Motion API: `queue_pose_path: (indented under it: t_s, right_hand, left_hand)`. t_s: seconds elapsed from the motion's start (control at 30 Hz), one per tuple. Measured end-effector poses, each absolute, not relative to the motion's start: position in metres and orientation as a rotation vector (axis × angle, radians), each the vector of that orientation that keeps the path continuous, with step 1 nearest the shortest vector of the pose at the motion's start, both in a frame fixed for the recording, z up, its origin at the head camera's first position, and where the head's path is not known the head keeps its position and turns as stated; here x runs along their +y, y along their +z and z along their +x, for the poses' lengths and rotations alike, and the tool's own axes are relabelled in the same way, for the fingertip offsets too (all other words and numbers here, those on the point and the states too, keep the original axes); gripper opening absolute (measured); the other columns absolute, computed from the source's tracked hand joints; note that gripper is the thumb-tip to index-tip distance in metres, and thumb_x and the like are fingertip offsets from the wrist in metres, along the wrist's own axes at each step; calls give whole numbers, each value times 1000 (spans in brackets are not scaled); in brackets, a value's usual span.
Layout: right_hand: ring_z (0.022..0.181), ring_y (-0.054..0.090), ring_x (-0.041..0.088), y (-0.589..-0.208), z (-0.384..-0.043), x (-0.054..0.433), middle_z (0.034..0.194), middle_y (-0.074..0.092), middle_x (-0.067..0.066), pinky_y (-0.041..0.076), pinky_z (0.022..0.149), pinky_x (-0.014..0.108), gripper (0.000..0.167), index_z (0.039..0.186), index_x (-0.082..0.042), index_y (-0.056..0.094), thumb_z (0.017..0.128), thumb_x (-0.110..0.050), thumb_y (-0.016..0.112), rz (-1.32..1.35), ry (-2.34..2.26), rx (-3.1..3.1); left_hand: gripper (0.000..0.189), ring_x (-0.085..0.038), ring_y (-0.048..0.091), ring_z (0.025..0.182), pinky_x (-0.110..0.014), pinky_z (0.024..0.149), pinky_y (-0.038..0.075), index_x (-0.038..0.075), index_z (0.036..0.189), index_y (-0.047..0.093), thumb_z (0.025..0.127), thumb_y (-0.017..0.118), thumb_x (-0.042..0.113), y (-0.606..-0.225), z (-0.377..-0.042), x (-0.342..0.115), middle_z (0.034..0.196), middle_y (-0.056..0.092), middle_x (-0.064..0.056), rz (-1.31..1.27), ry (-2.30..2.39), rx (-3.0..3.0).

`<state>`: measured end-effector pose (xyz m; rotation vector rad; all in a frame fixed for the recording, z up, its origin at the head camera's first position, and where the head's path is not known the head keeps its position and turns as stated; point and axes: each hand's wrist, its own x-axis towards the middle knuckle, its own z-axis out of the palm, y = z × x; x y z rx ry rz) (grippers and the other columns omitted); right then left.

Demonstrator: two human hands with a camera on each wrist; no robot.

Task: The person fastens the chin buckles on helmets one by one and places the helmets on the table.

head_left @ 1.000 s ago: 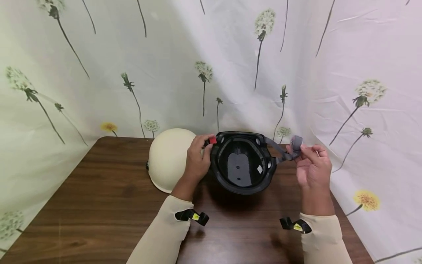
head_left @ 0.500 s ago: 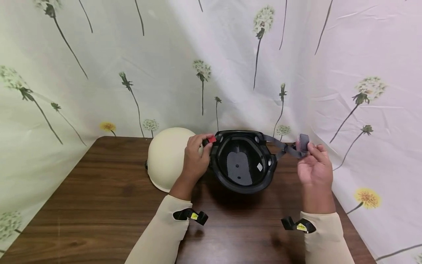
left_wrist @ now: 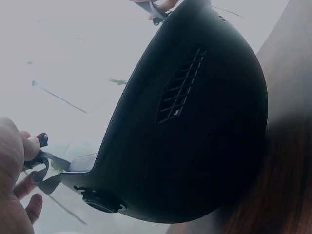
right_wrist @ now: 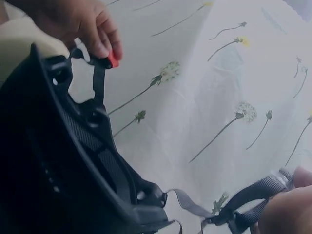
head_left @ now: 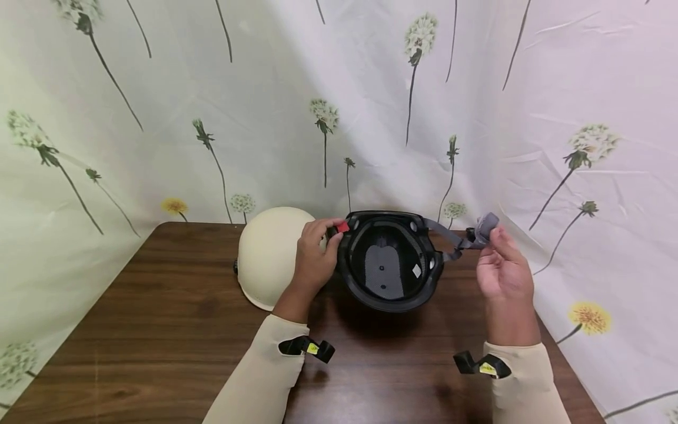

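A black helmet lies upside down on the table, its padded inside facing up. At its left side my left hand pinches a dark buckle with a red tab, which hangs from a grey strap seen in the left wrist view. Over on the right, my right hand holds the looped end of the grey chin strap between thumb and fingers, drawn out from the helmet's side. The right wrist view shows both straps, with the red tab at the left fingertips.
A cream helmet sits dome up to the left, partly behind my left hand. The brown wooden table ends at a white curtain printed with dandelions, at the back and right.
My right hand has shifted slightly to the right, and the strap end in it has turned and now tilts to the right. The left hand and both helmets hold nearly still.
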<state>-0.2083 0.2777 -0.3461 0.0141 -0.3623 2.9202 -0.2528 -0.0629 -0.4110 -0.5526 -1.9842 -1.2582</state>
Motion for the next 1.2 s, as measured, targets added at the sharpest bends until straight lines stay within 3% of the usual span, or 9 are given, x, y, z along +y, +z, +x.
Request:
queue_pose_path:
  t_s: [0.1,0.27,0.4,0.53,0.67,0.83,1.03,1.2]
  right_hand:
    - [123,66,18,-350,-208,274,131,59,17,46,107,20,28,127,10,55,102,17,45,224,2863,-588]
    - [123,68,35,-356,-209,270,123,65,28,51,107,31,26,119,18,61,108,10,39,467,2864,-556]
    - [119,70,37,-355,-207,267,112,67,27,56,101,36,23,108,17,65,108,3,47,410,2828,-583]
    - [101,76,32,-352,-209,260,103,66,20,61,88,33,11,99,12,67,101,14,56,220,2676,-745]
    - [85,75,28,-347,-210,255,101,58,17,62,80,31,24,109,8,60,91,25,60,75,2547,-829]
    - [89,77,27,-344,-207,252,108,55,18,62,83,30,45,122,3,48,87,27,64,16,2499,-928]
    - [101,78,24,-340,-202,250,114,71,20,61,80,27,47,125,4,48,87,27,64,-17,2533,-1035]
    - [106,77,22,-342,-199,249,118,73,18,60,86,29,45,128,7,53,89,27,62,65,2547,-1119]
  left_hand:
    - [24,-34,60,113,-53,89,52,0,125,73,101,69,6,-410,-252,-63,123,73,-16,-559,-1256,-2004]
    - [24,-34,61,108,-53,87,51,0,124,73,101,69,5,-409,-251,-62,122,73,-17,-559,-1239,-2009]
    - [23,-35,61,103,-54,84,51,-1,123,73,100,70,5,-410,-250,-62,121,73,-18,-569,-1233,-2001]
    - [24,-35,61,104,-56,83,50,-1,124,73,100,70,5,-410,-250,-62,123,72,-19,-570,-1248,-2007]
    - [25,-36,60,100,-56,81,49,0,124,73,100,71,4,-411,-251,-61,123,72,-18,-567,-1268,-2019]
    - [26,-36,59,94,-50,76,48,0,125,73,100,71,5,-411,-251,-61,121,72,-17,-583,-1255,-2024]
    - [25,-33,60,99,-52,80,50,-1,124,73,99,71,4,-411,-251,-60,122,72,-18,-596,-1261,-2019]
    - [26,-32,61,98,-49,79,50,0,125,72,100,70,2,-411,-251,-59,122,72,-18,-577,-1288,-2028]
